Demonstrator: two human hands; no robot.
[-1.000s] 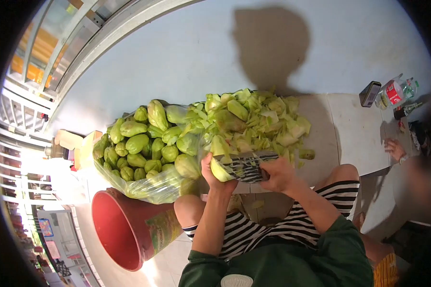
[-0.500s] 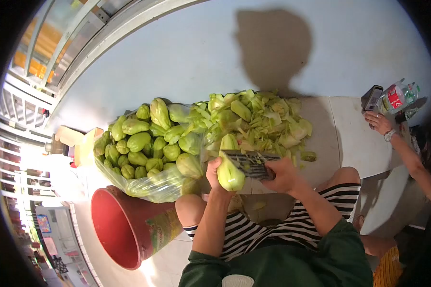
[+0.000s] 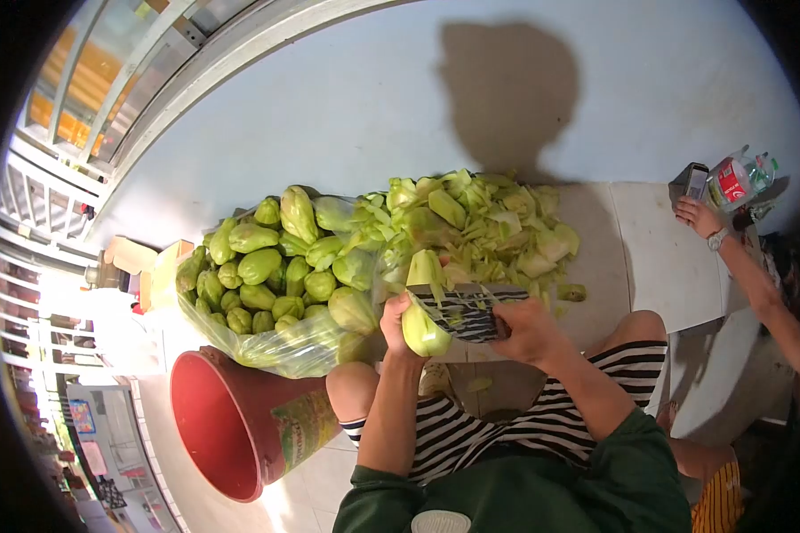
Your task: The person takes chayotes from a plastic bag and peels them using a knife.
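Observation:
My left hand (image 3: 397,325) is wrapped round the side of a pale green chayote (image 3: 423,332), held upright above my lap. My right hand (image 3: 532,330) grips a broad-bladed cleaver (image 3: 468,311); its blade lies across the middle of the chayote and mirrors my striped shorts. Behind the blade, a heap of cut chayote pieces and peelings (image 3: 507,226) lies against the wall. Whole chayotes (image 3: 260,266) fill a clear plastic bag (image 3: 307,348) to the left.
A red bucket (image 3: 284,404) lies on its side at the left, beside my knee. A cardboard box (image 3: 166,266) stands behind the bag. At far right, another person's hand (image 3: 700,216) touches a phone (image 3: 695,180) near a plastic bottle (image 3: 736,182).
The cleaver blade has tilted and slid down across the chayote, showing more of its face. The other person's hand has shifted slightly at the phone.

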